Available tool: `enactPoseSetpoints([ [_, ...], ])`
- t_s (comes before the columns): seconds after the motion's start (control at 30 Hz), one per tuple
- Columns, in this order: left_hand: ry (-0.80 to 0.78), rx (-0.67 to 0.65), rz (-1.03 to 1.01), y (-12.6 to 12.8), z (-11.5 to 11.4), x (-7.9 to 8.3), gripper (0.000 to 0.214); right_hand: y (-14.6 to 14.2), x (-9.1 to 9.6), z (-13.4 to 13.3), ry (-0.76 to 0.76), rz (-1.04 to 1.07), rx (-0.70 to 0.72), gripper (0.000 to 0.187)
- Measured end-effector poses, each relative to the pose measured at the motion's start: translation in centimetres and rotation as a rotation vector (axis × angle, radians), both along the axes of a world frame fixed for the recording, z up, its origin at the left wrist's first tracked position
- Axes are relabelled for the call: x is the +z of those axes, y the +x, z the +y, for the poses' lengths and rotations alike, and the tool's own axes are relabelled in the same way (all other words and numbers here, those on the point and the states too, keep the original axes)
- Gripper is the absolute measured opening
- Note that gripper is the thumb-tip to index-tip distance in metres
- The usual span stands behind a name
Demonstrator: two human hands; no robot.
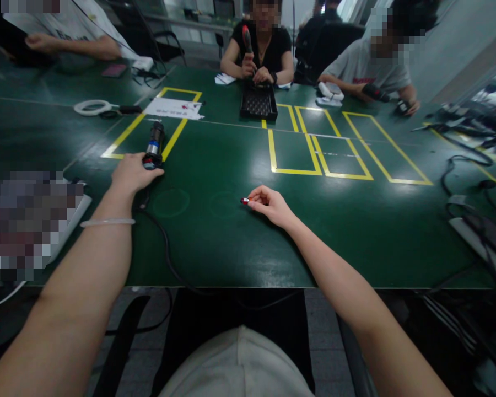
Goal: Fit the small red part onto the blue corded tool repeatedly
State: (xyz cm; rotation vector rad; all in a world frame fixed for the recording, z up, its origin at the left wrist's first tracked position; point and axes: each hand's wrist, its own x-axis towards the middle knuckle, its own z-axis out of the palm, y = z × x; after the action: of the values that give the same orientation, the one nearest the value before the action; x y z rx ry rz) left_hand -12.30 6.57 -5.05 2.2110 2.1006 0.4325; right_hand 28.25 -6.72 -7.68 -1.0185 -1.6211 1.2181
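Observation:
My left hand (133, 173) rests on the green table (231, 242) with its fingers closed round the near end of a black electric screwdriver (154, 144) that lies flat, its cable (165, 248) trailing back toward me. A pale bangle sits on that wrist. My right hand (268, 203) is near the table's middle, fingertips pinched on a small red and white part (244, 200) that touches the table.
Yellow tape rectangles (322, 149) mark the table. A black tray (258, 102) stands before a person opposite who holds a red tool. Other people sit at the far left and far right. A white ring (91, 107), a paper sheet (174, 108) and cables (471, 182) lie around.

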Motion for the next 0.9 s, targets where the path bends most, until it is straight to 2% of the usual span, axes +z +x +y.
enactPoseSetpoints([
  [0.07,-0.042,0.149,0.015,1.9,-1.1,0.5,0.072,0.0,0.1,0.0,0.000,-0.004,0.006,0.030],
  [0.13,-0.054,0.145,0.023,4.0,-2.2,0.9,0.072,0.0,0.2,-0.1,0.003,-0.006,0.009,0.030],
  [0.3,-0.025,0.005,0.007,9.1,-4.3,0.9,0.071,-0.1,0.4,-0.2,0.027,-0.036,-0.006,0.030],
  [0.43,-0.009,-0.151,0.019,12.8,-6.1,0.5,0.070,0.0,0.4,-0.2,0.078,-0.077,-0.065,0.028],
  [0.6,-0.008,-0.316,0.021,17.0,-8.9,0.8,0.069,0.2,0.6,-0.1,0.123,-0.124,-0.147,0.025],
  [0.73,0.000,-0.418,0.016,19.0,-10.5,0.9,0.065,0.3,0.7,-0.1,0.136,-0.152,-0.166,0.023],
  [0.9,0.021,-0.505,0.002,19.9,-11.6,0.5,0.062,0.3,0.6,-0.1,0.165,-0.203,-0.162,0.020],
])
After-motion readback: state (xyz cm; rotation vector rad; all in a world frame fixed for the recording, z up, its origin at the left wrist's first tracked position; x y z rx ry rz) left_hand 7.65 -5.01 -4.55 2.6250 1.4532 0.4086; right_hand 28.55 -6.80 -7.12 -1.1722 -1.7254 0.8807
